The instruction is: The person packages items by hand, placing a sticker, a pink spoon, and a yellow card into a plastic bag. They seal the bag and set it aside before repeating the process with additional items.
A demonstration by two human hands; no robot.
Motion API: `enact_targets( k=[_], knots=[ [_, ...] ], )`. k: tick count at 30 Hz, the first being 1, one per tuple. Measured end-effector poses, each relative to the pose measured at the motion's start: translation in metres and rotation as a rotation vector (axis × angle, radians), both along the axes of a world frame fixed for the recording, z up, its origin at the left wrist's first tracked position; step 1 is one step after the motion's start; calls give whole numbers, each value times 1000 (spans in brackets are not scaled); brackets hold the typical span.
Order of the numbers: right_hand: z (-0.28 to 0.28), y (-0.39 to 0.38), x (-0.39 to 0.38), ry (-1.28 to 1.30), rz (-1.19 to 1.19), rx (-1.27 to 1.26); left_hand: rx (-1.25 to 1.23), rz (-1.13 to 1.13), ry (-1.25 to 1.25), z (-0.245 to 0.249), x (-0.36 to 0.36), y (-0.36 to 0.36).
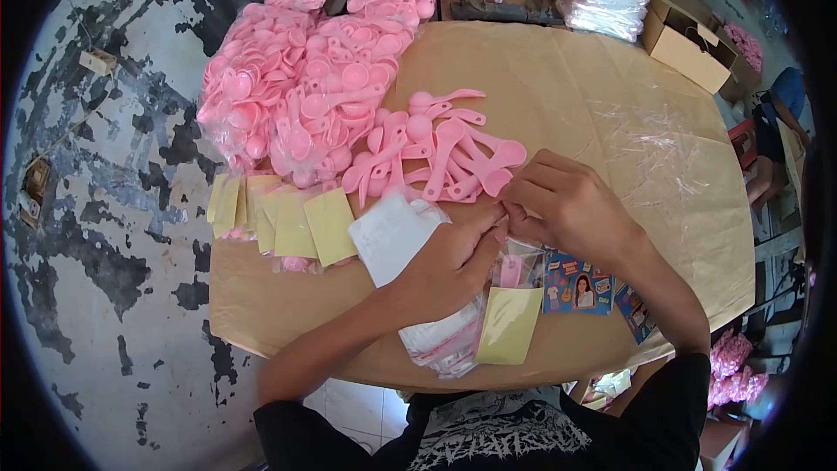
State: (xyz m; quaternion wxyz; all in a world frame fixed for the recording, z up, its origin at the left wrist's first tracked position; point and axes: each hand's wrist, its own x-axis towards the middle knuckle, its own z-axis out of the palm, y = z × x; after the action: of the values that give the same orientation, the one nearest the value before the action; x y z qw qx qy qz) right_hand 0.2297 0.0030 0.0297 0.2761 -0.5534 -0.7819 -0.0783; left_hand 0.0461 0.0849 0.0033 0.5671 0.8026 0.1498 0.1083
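My left hand [453, 255] and my right hand [565, 206] meet at the front middle of the table, fingertips pinched together on the gathered top of a clear plastic bag. A pink measuring spoon [511, 271] shows inside the bag, with a yellow card [508, 324] at its lower end. Whether a thin tie is between the fingertips I cannot make out. Under my left hand lies a stack of clear bags [440, 344] and a white packet [392, 234]. Blue printed cards [577, 286] lie beneath my right wrist. Loose pink spoons [449, 148] are heaped just beyond my hands.
Big clear bags of pink spoons [327, 70] stand at the back left. Filled packets with yellow cards [296, 225] lie along the left edge. Thin clear strips [649, 148] are scattered at right. Stacked plastic bags [602, 2] and a cardboard box [689, 48] sit at the back right.
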Motion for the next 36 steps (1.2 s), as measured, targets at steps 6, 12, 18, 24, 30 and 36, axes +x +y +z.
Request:
enact_targets(
  k=[6, 12, 18, 24, 30, 36],
  knots=[
    [14, -6, 6, 512, -182, -78, 22, 90, -310, -23, 7, -1],
    [76, -48, 108, 826, 110, -215, -857, 225, -355, 6, -3, 12],
    [-14, -19, 205, 353, -448, -150, -857, 259, -302, 5, -9, 20],
    [18, -11, 154, 517, -413, -23, -811, 218, -260, 0, -10, 22],
    [8, -5, 1, 646, -7, -658, -815, 235, -278, 6, -11, 7],
    [0, -5, -12, 956, 103, -573, -796, 221, -308, 0, -8, 2]
  ],
)
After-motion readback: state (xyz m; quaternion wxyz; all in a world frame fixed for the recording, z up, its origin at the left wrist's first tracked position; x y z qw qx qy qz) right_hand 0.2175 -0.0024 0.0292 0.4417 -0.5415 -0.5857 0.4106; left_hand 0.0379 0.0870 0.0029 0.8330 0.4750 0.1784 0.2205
